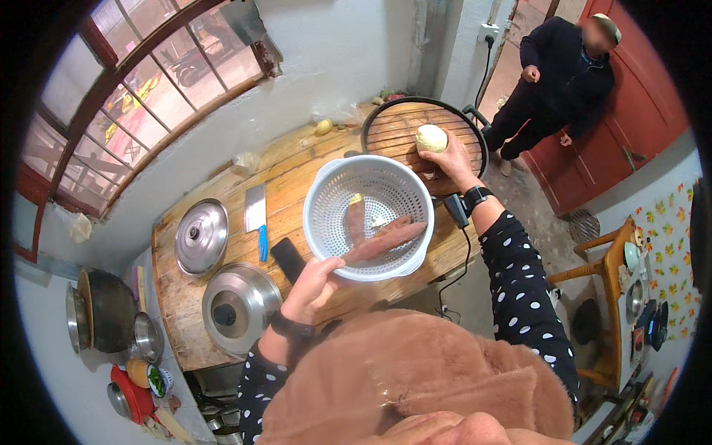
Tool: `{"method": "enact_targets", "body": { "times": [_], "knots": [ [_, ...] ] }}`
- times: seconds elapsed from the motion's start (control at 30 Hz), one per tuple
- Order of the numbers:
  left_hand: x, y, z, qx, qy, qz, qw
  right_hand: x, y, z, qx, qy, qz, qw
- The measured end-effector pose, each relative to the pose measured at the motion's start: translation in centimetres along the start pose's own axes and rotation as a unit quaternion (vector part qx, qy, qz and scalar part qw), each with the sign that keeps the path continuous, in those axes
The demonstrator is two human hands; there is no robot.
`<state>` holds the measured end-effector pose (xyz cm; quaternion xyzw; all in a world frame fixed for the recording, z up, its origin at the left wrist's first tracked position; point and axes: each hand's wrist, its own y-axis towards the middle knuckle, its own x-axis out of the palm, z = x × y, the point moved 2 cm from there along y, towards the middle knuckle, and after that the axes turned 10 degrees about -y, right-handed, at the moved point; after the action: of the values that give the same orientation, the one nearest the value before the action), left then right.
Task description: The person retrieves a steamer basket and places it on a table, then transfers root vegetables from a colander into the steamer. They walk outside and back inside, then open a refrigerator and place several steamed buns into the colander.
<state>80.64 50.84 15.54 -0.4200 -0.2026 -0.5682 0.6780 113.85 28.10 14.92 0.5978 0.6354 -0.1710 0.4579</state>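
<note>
Beneath my hands, a white plastic colander [315, 222] rests on a wooden table. Several reddish sweet potatoes [386, 245] lie in it, one with a yellow exposed end. My left hand [312, 289] grips the colander's near-left rim, its thumb close to the tip of the longest sweet potato. In my right hand [451, 158] is a pale round vegetable [431, 138], perhaps a cabbage head. It is held beyond the colander, over a round black-rimmed slatted wooden surface [389, 130]. The fingers under the vegetable are partly hidden.
A cleaver [256, 208] with a blue handle, a black phone [288, 260] and two metal lids [201, 236] [242, 306] lie left of the colander. A black cord [466, 250] hangs at the table's right edge. A person [573, 83] stands by the red door [628, 111].
</note>
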Motion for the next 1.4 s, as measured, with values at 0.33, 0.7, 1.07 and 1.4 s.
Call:
{"method": "enact_targets", "body": {
  "times": [0.33, 0.7, 1.07, 1.4],
  "knots": [
    [2.2, 1.9, -0.6, -0.006, 0.017, 0.048, 0.999, -2.9, 2.6, 3.4, -0.029, 0.025, 0.102, 0.994],
    [3.8, 2.2, -0.8, 0.005, -0.01, 0.01, 1.0, -7.9, 7.7, 15.3, 0.222, 0.119, 0.236, 0.938],
    [3.7, 1.9, -1.1, -0.01, 0.016, 0.028, 0.999, -9.3, 7.5, 18.0, 0.226, 0.109, 0.236, 0.939],
    [3.9, 1.7, -1.5, -0.011, 0.013, 0.025, 1.0, -9.3, 9.1, 23.4, 0.27, 0.081, 0.228, 0.932]
  ]
}}
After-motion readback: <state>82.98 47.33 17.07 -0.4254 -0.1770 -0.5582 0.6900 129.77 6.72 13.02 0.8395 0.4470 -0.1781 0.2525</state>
